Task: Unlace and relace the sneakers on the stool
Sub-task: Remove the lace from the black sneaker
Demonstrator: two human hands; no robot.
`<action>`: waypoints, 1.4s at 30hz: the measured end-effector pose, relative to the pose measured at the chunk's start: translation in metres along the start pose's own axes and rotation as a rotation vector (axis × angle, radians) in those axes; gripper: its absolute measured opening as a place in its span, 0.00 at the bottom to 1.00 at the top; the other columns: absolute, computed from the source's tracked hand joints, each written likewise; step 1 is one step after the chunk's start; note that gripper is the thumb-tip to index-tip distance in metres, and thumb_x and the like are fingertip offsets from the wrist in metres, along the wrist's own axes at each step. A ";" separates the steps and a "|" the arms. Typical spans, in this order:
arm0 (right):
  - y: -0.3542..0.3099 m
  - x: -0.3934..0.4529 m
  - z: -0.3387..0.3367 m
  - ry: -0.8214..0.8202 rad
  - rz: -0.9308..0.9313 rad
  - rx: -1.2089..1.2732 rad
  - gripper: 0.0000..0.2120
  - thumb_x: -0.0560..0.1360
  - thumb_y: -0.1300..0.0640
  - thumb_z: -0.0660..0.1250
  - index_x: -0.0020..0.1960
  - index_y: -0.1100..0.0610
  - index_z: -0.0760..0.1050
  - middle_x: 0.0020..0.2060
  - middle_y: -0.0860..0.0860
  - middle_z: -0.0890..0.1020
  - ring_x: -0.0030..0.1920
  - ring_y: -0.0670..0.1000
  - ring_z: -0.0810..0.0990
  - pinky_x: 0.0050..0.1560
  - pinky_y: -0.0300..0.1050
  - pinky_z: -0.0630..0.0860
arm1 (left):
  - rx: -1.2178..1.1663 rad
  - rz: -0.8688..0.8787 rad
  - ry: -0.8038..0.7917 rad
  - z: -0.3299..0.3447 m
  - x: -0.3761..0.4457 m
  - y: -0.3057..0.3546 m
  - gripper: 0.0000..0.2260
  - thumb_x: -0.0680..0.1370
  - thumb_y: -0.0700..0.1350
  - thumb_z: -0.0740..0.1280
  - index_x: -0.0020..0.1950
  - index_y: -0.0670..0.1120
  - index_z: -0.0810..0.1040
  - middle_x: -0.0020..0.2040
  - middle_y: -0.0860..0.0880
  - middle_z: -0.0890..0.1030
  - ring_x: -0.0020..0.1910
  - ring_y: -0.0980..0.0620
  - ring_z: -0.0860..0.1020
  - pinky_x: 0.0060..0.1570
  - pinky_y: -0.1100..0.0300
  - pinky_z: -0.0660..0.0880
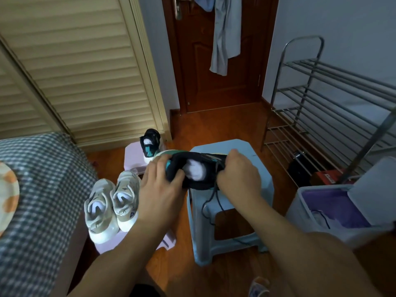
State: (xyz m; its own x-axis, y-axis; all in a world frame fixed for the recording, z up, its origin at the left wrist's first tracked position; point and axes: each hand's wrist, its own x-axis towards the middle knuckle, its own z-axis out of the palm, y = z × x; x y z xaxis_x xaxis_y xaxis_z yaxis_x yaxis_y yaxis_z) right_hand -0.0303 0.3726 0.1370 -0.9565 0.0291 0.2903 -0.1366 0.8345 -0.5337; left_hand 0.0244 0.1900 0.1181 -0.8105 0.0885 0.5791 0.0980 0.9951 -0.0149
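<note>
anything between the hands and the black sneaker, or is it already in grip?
Nothing visible stands in the way. Both hands are already on the black sneaker above the blue stool: the left hand holds its heel end, and the right hand pinches the dark lace, which hangs down over the stool's front.

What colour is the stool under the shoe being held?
Pale blue stool, clearest in the head view, below the black sneaker.

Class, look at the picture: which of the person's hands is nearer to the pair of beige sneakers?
Left. The left hand holds the black sneaker just beside the beige sneakers; the right hand is farther, over the blue stool.
</note>
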 end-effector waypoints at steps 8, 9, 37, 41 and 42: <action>0.036 0.035 -0.010 -0.278 0.424 0.342 0.26 0.73 0.57 0.69 0.71 0.48 0.70 0.49 0.49 0.77 0.47 0.53 0.80 0.45 0.48 0.77 | -0.002 -0.150 -0.083 0.008 0.006 -0.007 0.15 0.70 0.47 0.76 0.50 0.41 0.77 0.65 0.39 0.71 0.61 0.36 0.71 0.47 0.44 0.77; 0.038 0.035 -0.010 -0.278 0.433 0.362 0.27 0.73 0.57 0.69 0.71 0.48 0.70 0.48 0.47 0.77 0.46 0.51 0.79 0.46 0.48 0.78 | -0.007 -0.153 -0.096 0.009 0.007 -0.007 0.15 0.70 0.48 0.76 0.50 0.42 0.77 0.64 0.40 0.71 0.61 0.37 0.71 0.44 0.44 0.77; 0.129 0.074 0.008 0.371 1.094 1.470 0.09 0.78 0.68 0.63 0.42 0.59 0.71 0.32 0.51 0.71 0.19 0.45 0.68 0.22 0.35 0.70 | 0.001 -0.198 -0.182 0.020 -0.003 -0.029 0.19 0.70 0.53 0.79 0.52 0.43 0.78 0.62 0.41 0.70 0.59 0.37 0.69 0.29 0.48 0.76; 0.127 0.058 -0.032 0.479 1.196 1.342 0.07 0.82 0.60 0.60 0.46 0.60 0.71 0.34 0.51 0.69 0.27 0.45 0.65 0.19 0.35 0.61 | -0.035 -0.359 -0.141 0.018 -0.009 -0.062 0.17 0.72 0.50 0.77 0.53 0.42 0.76 0.63 0.39 0.68 0.60 0.34 0.68 0.36 0.43 0.76; 0.135 0.054 -0.043 0.427 1.212 1.192 0.10 0.84 0.61 0.56 0.46 0.64 0.70 0.35 0.52 0.66 0.30 0.45 0.63 0.19 0.34 0.61 | -0.032 -0.431 -0.121 0.016 -0.011 -0.077 0.19 0.73 0.52 0.76 0.53 0.42 0.75 0.63 0.39 0.67 0.60 0.34 0.67 0.37 0.41 0.75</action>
State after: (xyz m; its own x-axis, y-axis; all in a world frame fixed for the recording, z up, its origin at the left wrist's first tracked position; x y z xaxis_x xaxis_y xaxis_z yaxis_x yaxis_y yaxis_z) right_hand -0.0896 0.5109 0.1150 -0.5503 0.5676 -0.6124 0.2547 -0.5843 -0.7705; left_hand 0.0171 0.1134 0.1000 -0.8427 -0.3277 0.4271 -0.2474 0.9404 0.2334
